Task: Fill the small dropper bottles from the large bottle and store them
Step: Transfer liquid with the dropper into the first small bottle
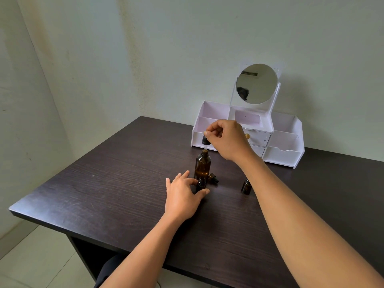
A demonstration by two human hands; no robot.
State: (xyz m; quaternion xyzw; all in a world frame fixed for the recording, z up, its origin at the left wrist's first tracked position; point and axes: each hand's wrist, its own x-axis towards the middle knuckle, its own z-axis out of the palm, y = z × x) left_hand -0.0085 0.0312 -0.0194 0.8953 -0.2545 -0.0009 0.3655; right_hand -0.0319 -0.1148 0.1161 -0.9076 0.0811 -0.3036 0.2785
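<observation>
The fingers (208, 133) of the right hand (227, 139) pinch the black rubber top of a dropper (204, 140). The thin glass tube of the dropper points straight down. Its tip is at the open mouth of the big brown glass bottle (202, 166). The big bottle stands upright near the middle of the dark wooden table (104, 183).

The left hand (181, 197) rests low on the table, just in front of the big bottle. Its thumb and fingers curl round a small brown glass bottle (201, 183) and hold it standing up. This small bottle has no cap on. A little black and brown cap (214, 178) lies on its side beside the big bottle, on the right.

A second small brown bottle with a dark cap (246, 187) stands alone further to the right, under the right arm.

At the back of the table, against the wall, sits a white box with open shelves and little drawers (284, 150). A round mirror (257, 84) stands on top of it
</observation>
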